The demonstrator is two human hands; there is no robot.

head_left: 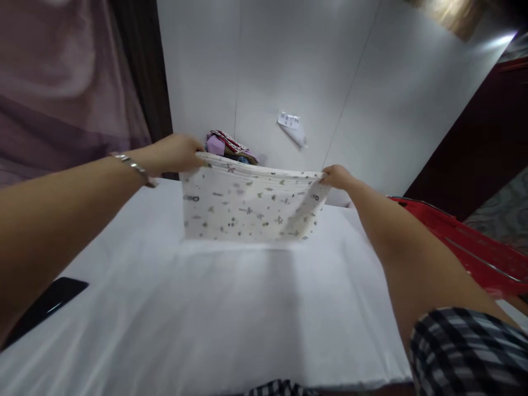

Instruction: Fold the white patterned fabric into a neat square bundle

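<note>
A white cloth with a small grey-green print hangs between my hands, its upper edge stretched in loose gathers. My left hand is closed on its upper left corner, and a silver bracelet circles that wrist. At the upper right corner, my right hand pinches the same edge. The lower edge hangs over, or just touches, the white-sheeted surface; which of the two I cannot tell. Whether the cloth is a garment or a plain piece is not clear.
Folded fabrics are stacked behind the cloth, against a pale panel bearing a paper label. A dark, flat, glossy object lies at left under my forearm. To the right sits a red basket-like container; a mauve curtain hangs at left.
</note>
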